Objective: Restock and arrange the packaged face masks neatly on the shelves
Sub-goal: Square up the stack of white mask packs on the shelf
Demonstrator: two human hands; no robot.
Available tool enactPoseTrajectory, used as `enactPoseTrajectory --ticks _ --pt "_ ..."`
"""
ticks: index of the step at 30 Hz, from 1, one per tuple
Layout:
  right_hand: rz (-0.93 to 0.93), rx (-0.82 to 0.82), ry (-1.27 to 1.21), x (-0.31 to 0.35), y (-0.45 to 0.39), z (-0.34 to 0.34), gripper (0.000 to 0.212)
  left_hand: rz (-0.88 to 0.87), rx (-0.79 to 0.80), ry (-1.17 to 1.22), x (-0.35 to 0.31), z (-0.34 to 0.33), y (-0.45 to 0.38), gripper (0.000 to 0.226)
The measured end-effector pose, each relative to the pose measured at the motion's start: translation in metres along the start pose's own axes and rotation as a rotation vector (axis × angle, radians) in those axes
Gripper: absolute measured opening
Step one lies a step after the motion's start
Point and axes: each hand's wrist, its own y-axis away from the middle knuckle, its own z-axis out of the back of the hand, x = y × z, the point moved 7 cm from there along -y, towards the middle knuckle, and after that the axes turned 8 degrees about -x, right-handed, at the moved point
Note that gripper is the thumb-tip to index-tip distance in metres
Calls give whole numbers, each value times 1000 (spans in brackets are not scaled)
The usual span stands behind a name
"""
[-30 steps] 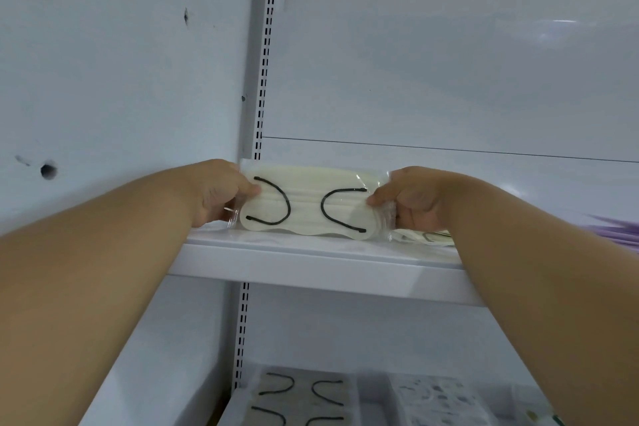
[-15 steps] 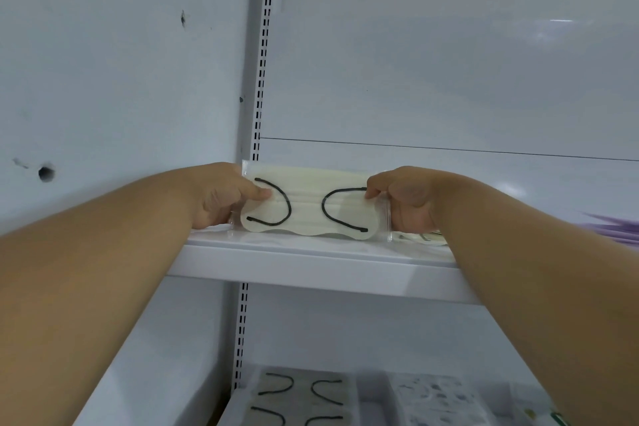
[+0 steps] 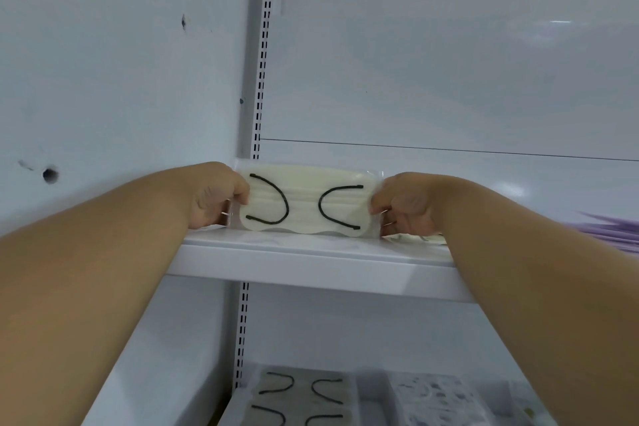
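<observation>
White shelving fills the view: a plain back panel (image 3: 449, 62), a slotted upright (image 3: 263, 45) running top to bottom left of centre, and a side wall (image 3: 103, 79) on the left bearing a dark hole (image 3: 50, 175) and a small mark higher up.

Upper shelf (image 3: 311, 263): white, front edge in view; a mask pack (image 3: 304, 204) stands upright on its long edge at the shelf's left end, just right of the upright and close to the back panel. Pack: clear wrapper, glossy, seam visible along the right end; contents cream or pale yellow, pleated, with a wavy lower edge; two black ear loops curve toward each other across the front face.

Left hand (image 3: 211, 195): fingers curled, pinching the pack's left end; thumb on the front face. Right hand (image 3: 404, 204): fingers curled, pinching the right end, thumb at the front. Both forearms reach up from the lower corners.

Behind and below the right hand, a second cream pack (image 3: 420, 238) lies flat on the same shelf, mostly hidden. Purple packs (image 3: 619, 230) lie at the far right of that shelf, blurred.

Lower shelf: cream packs (image 3: 301, 398) with black loops lie flat at left; patterned packs (image 3: 439, 401) sit just beside them to the right, detail too blurred to tell.
</observation>
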Motion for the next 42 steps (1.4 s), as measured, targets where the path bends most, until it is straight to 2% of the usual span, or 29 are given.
enactPoseTrajectory --ticks 5,10,12,18,21,24,28,32,35,37,42 --pt "-9 -34 -2 3 -1 -2 30 -38 -31 -75 1 -3 -5 31" --pt "11 -32 -9 3 2 0 18 -26 -68 -106 4 5 -7 29" --pt "47 -45 4 6 4 0 18 -33 -90 -117 2 8 -9 35" --pt "132 -257 -73 29 0 14 12 -170 -240 -117 -31 17 -13 47" --pt "201 -359 28 48 -10 19 31 -273 -275 -285 -55 23 -19 34" --pt "249 -362 330 68 -22 12 33 -312 -198 -480 -68 16 -25 28" --pt "156 -294 464 72 -40 3 22 -284 -96 -639 -67 7 -52 28" --pt "72 -208 522 59 -67 -9 20 -235 19 -764 -59 -6 -89 33" --pt "1 -131 495 48 -88 -15 31 -219 84 -855 -54 -18 -113 35" --pt "-6 -126 436 46 -103 -12 41 -209 105 -870 -50 -24 -128 35" --pt "-58 -115 385 8 -123 -19 46 -163 183 -920 -21 -37 -147 32"
